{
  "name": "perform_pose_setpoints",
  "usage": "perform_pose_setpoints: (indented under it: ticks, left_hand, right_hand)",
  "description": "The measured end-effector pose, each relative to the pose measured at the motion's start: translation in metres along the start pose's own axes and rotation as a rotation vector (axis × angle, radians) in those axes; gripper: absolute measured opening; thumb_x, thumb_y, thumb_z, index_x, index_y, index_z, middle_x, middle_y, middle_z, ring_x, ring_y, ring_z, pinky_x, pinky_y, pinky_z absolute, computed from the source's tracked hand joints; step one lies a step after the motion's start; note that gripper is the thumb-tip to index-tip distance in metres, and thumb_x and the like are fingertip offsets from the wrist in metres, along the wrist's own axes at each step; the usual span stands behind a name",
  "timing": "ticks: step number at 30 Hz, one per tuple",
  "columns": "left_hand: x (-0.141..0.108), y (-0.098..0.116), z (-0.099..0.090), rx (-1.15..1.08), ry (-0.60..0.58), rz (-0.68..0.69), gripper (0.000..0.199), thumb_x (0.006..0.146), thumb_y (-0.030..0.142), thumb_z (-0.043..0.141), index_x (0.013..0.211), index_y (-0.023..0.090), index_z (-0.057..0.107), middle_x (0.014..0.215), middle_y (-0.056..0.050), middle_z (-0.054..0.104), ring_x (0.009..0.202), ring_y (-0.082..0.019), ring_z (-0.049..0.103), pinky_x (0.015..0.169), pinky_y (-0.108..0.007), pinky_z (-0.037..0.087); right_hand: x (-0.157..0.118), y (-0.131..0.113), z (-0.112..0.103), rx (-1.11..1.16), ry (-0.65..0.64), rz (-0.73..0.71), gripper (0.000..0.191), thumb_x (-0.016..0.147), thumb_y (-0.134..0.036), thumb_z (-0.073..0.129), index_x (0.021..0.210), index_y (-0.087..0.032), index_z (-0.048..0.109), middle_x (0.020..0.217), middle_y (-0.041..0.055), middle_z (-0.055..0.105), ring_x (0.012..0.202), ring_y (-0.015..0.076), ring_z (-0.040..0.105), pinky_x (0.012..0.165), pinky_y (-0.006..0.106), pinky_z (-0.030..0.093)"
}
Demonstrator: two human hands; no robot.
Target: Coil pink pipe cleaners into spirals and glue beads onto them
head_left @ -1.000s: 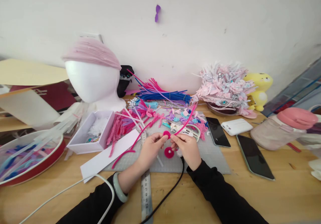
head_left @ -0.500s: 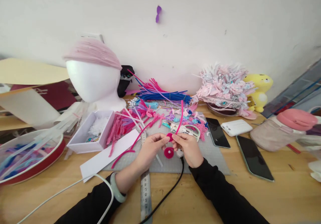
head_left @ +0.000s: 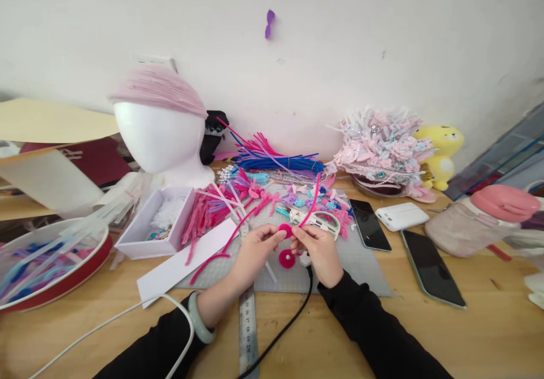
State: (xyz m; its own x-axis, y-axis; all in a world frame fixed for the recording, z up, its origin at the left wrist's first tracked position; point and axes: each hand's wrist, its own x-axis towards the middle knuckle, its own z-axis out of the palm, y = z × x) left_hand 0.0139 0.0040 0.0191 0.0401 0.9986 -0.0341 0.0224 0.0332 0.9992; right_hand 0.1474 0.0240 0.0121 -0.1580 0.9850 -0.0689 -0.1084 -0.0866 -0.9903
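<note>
Between my two hands is a magenta pipe cleaner (head_left: 313,199), one end coiled into a small flat spiral and the other sticking up and to the right. My left hand (head_left: 259,254) pinches the coil from the left with thumb and forefinger. On its right side, my right hand (head_left: 318,251) grips the same pipe cleaner where the straight part leaves the coil. Just below, a finished-looking magenta disc (head_left: 287,258) with a pearly centre lies on the grey cutting mat (head_left: 357,277). White-handled scissors (head_left: 323,220) rest behind my right hand.
A steel ruler (head_left: 247,328) and black cable (head_left: 293,318) run toward me. Left are a white bead box (head_left: 147,247), a white card strip (head_left: 182,263), a red-rimmed tub (head_left: 55,291) and a foam head (head_left: 159,135). Right are phones (head_left: 432,268) and a pink-lidded bottle (head_left: 453,229).
The free end of the pipe cleaner now leans further to the right. Both hands keep their pinch on it, and the view has shifted very slightly.
</note>
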Motion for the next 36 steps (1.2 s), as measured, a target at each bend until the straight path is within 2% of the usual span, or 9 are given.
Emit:
perform_pose_setpoints:
  ticks: [5, 8, 11, 18, 23, 26, 31, 34, 36]
  left_hand:
    - [0.002, 0.005, -0.007, 0.303, -0.093, 0.026, 0.025, 0.07, 0.036, 0.049, 0.056, 0.016, 0.053, 0.049, 0.005, 0.042, 0.048, -0.009, 0.037, 0.048, -0.02, 0.029]
    - [0.004, 0.003, -0.013, 0.436, -0.135, 0.041, 0.028, 0.071, 0.039, 0.048, 0.055, 0.016, 0.052, 0.047, 0.005, 0.041, 0.047, -0.009, 0.035, 0.046, -0.021, 0.026]
    - [0.006, 0.0, -0.015, 0.398, -0.128, 0.029, 0.029, 0.071, 0.041, 0.047, 0.057, 0.016, 0.051, 0.049, 0.005, 0.043, 0.049, -0.01, 0.039, 0.049, -0.021, 0.029]
    - [0.006, -0.001, -0.012, 0.327, -0.11, 0.011, 0.03, 0.071, 0.042, 0.047, 0.055, 0.016, 0.05, 0.048, 0.005, 0.044, 0.049, -0.01, 0.041, 0.051, -0.022, 0.031]
    - [0.003, 0.001, -0.012, 0.337, -0.184, 0.014, 0.031, 0.072, 0.042, 0.045, 0.055, 0.016, 0.049, 0.048, 0.005, 0.041, 0.047, -0.009, 0.036, 0.047, -0.02, 0.028]
    - [0.002, 0.002, -0.013, 0.414, -0.216, 0.014, 0.03, 0.072, 0.04, 0.045, 0.055, 0.016, 0.049, 0.048, 0.006, 0.038, 0.046, -0.009, 0.033, 0.045, -0.02, 0.025]
    - [0.0, 0.005, -0.014, 0.542, -0.25, 0.09, 0.026, 0.073, 0.034, 0.045, 0.056, 0.017, 0.052, 0.052, 0.004, 0.044, 0.051, -0.01, 0.038, 0.049, -0.021, 0.027]
    - [0.0, 0.006, -0.012, 0.51, -0.249, 0.103, 0.023, 0.073, 0.032, 0.046, 0.057, 0.017, 0.054, 0.055, 0.004, 0.049, 0.053, -0.011, 0.041, 0.051, -0.021, 0.029]
    - [-0.001, 0.007, -0.01, 0.41, -0.214, 0.085, 0.023, 0.073, 0.033, 0.047, 0.059, 0.017, 0.055, 0.054, 0.004, 0.049, 0.053, -0.01, 0.042, 0.052, -0.021, 0.03]
  right_hand:
    - [0.001, -0.008, -0.008, -0.251, -0.045, -0.039, 0.024, 0.065, -0.037, 0.059, 0.053, -0.016, 0.061, 0.043, -0.0006, 0.056, 0.038, 0.0099, 0.051, 0.039, 0.02, 0.04]
    - [0.004, -0.008, -0.011, -0.325, -0.096, -0.006, 0.025, 0.061, -0.037, 0.062, 0.048, -0.016, 0.058, 0.04, -0.0013, 0.054, 0.037, 0.0103, 0.05, 0.038, 0.02, 0.04]
    - [0.006, -0.007, -0.013, -0.335, -0.089, 0.023, 0.025, 0.061, -0.038, 0.063, 0.049, -0.016, 0.058, 0.04, -0.0009, 0.054, 0.037, 0.0107, 0.051, 0.038, 0.02, 0.04]
    - [0.003, -0.007, -0.012, -0.299, -0.015, -0.046, 0.027, 0.064, -0.04, 0.06, 0.052, -0.016, 0.057, 0.042, 0.0, 0.055, 0.037, 0.0109, 0.051, 0.039, 0.021, 0.04]
    - [0.006, -0.005, -0.012, -0.273, -0.072, -0.021, 0.026, 0.064, -0.039, 0.06, 0.053, -0.016, 0.058, 0.041, -0.0011, 0.054, 0.037, 0.0104, 0.05, 0.038, 0.02, 0.04]
    - [0.006, -0.007, -0.012, -0.291, -0.116, 0.013, 0.025, 0.063, -0.037, 0.061, 0.05, -0.016, 0.057, 0.039, -0.0024, 0.052, 0.035, 0.0092, 0.048, 0.037, 0.019, 0.038]
    - [0.004, -0.015, -0.014, -0.371, -0.221, 0.048, 0.028, 0.063, -0.035, 0.061, 0.045, -0.015, 0.054, 0.037, -0.0035, 0.051, 0.033, 0.007, 0.045, 0.037, 0.018, 0.037]
    - [0.003, -0.017, -0.015, -0.376, -0.245, 0.054, 0.028, 0.063, -0.035, 0.061, 0.044, -0.015, 0.053, 0.036, -0.0037, 0.05, 0.033, 0.0067, 0.044, 0.036, 0.018, 0.036]
    - [0.003, -0.016, -0.014, -0.332, -0.197, 0.041, 0.027, 0.064, -0.034, 0.06, 0.046, -0.015, 0.054, 0.038, -0.0033, 0.051, 0.034, 0.007, 0.045, 0.037, 0.018, 0.036]
